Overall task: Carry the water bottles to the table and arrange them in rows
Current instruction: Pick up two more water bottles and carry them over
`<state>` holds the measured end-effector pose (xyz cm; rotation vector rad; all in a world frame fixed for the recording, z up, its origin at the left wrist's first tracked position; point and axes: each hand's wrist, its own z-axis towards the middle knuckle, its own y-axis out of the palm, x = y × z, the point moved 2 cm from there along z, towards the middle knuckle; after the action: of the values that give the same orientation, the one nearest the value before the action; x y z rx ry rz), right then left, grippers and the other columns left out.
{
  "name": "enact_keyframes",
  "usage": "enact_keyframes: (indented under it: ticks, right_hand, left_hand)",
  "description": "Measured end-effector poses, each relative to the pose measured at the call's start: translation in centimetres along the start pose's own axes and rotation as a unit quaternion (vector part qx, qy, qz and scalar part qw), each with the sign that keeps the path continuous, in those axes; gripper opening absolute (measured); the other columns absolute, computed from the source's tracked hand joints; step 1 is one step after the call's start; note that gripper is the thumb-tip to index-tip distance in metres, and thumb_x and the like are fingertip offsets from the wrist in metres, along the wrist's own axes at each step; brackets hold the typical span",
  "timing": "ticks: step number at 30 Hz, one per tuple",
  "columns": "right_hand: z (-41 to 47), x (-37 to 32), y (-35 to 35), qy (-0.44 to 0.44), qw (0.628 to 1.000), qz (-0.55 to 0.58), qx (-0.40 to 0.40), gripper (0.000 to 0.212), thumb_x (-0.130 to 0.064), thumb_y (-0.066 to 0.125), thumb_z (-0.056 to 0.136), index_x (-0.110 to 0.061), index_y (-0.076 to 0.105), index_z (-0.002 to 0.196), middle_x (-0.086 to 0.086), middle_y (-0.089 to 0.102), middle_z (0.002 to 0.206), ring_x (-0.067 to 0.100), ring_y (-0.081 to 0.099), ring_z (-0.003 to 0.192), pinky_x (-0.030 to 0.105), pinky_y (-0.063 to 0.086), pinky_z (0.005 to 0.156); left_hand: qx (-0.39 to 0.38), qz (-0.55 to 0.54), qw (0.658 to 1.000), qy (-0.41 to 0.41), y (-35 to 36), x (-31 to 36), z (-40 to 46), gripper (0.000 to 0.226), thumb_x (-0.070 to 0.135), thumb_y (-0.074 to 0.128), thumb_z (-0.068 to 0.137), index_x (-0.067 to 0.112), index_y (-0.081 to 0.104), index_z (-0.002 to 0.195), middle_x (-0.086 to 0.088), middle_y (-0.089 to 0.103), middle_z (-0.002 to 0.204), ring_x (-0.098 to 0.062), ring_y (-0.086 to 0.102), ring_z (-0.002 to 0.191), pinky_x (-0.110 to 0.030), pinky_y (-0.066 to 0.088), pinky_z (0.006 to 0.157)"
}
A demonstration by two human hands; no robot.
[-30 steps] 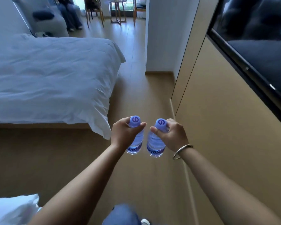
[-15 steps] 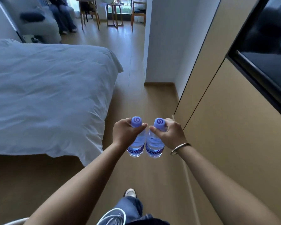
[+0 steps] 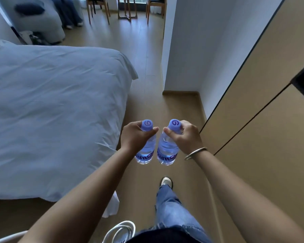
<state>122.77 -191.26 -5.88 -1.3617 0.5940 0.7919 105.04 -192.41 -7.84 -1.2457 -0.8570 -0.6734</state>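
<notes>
Two water bottles held upright above the floor [image 3: 144,67], beside the bed [image 3: 51,111]. Left bottle [image 3: 146,148] gripped at the neck by the left hand [image 3: 133,137]; right bottle [image 3: 167,148] likewise by the right hand [image 3: 186,137]. Bottles just apart.

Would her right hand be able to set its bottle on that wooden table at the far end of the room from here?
Probably not yet. The right hand grips its bottle by the neck, but the table stands far down the floor. The way looks free between the bed and the wall.
</notes>
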Motion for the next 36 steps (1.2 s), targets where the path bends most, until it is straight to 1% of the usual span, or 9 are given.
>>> enact_keyframes:
  ticks: [6,9,11,15,18,27,29,32,36]
  right_hand:
    - [10.6,2.0,2.1,-0.003,0.999,0.026,-0.028,0.025,-0.037,0.071,0.077,-0.016,0.059,0.071,0.002,0.055,0.070,0.019,0.053,0.065,0.027,0.041,0.061]
    - [17.1,2.7,2.8,-0.018,0.998,0.032,-0.044,0.026,-0.035,0.073,0.076,-0.015,0.058,0.070,-0.003,0.051,0.066,0.016,0.049,0.062,0.021,0.037,0.056]
    - [21.6,3.2,2.9,-0.026,0.998,0.036,-0.049,0.026,-0.032,0.074,0.076,-0.010,0.060,0.072,0.001,0.053,0.068,0.018,0.050,0.064,0.023,0.038,0.059]
    - [29.6,3.9,2.6,-0.040,0.997,0.042,-0.043,0.024,-0.029,0.074,0.076,-0.008,0.064,0.078,0.004,0.057,0.075,0.021,0.054,0.071,0.030,0.043,0.068]
    - [34.9,4.2,2.7,-0.050,0.997,0.032,-0.051,0.026,-0.029,0.074,0.077,-0.006,0.065,0.083,0.008,0.060,0.081,0.023,0.056,0.076,0.032,0.044,0.072]
    - [49.5,6.0,6.1,-0.035,0.996,0.029,-0.077,0.032,-0.032,0.071,0.078,-0.002,0.065,0.084,0.014,0.062,0.080,0.026,0.057,0.074,0.041,0.049,0.072]
    - [53.3,6.3,7.5,-0.029,0.996,0.030,-0.081,0.031,-0.035,0.070,0.079,-0.005,0.063,0.082,0.011,0.062,0.079,0.024,0.057,0.071,0.037,0.049,0.069]
    - [59.4,6.2,9.2,-0.018,0.998,0.021,-0.063,0.026,-0.036,0.071,0.078,-0.014,0.057,0.074,0.001,0.055,0.071,0.016,0.051,0.064,0.022,0.040,0.058]
    - [68.1,4.7,11.1,-0.029,0.998,0.007,-0.046,0.026,-0.035,0.071,0.079,-0.011,0.062,0.077,0.001,0.053,0.072,0.018,0.051,0.066,0.025,0.040,0.061]
  left_hand:
    - [0.017,0.005,1.000,-0.015,2.0,-1.6,10.2,0.034,0.045,0.074,0.073,0.016,0.064,0.059,-0.003,0.065,0.057,-0.025,0.062,0.059,-0.041,0.050,0.060]
    - [0.017,0.011,0.999,-0.028,3.1,-1.4,16.4,0.032,0.041,0.075,0.073,0.014,0.064,0.060,-0.003,0.066,0.058,-0.023,0.059,0.057,-0.040,0.050,0.062]
    - [0.018,0.014,0.999,-0.038,3.8,-0.8,20.9,0.028,0.040,0.076,0.072,0.017,0.064,0.060,-0.003,0.066,0.059,-0.018,0.058,0.057,-0.038,0.050,0.063]
    - [0.027,0.013,0.998,-0.047,4.7,0.1,29.2,0.028,0.039,0.077,0.072,0.021,0.063,0.057,-0.003,0.066,0.059,-0.021,0.062,0.061,-0.038,0.051,0.065]
    - [0.040,-0.003,0.998,-0.041,5.5,0.3,34.0,0.028,0.039,0.077,0.073,0.014,0.067,0.063,-0.006,0.068,0.062,-0.027,0.065,0.065,-0.040,0.052,0.065]
    - [0.019,0.015,0.999,-0.043,7.3,-2.5,48.4,0.035,0.042,0.076,0.073,0.028,0.054,0.049,0.008,0.055,0.050,-0.011,0.049,0.053,-0.029,0.043,0.060]
    - [0.009,0.011,0.999,-0.042,7.4,-3.1,52.9,0.036,0.042,0.076,0.073,0.027,0.053,0.048,0.004,0.056,0.051,-0.013,0.049,0.053,-0.031,0.044,0.059]
    - [0.004,0.006,1.000,-0.024,6.7,-3.5,59.8,0.035,0.040,0.076,0.073,0.028,0.054,0.049,0.006,0.057,0.052,-0.011,0.050,0.052,-0.031,0.045,0.059]
    - [-0.005,0.017,1.000,0.016,5.1,-3.3,69.2,0.020,0.040,0.076,0.073,0.026,0.066,0.063,0.010,0.063,0.058,-0.008,0.058,0.056,-0.027,0.047,0.061]
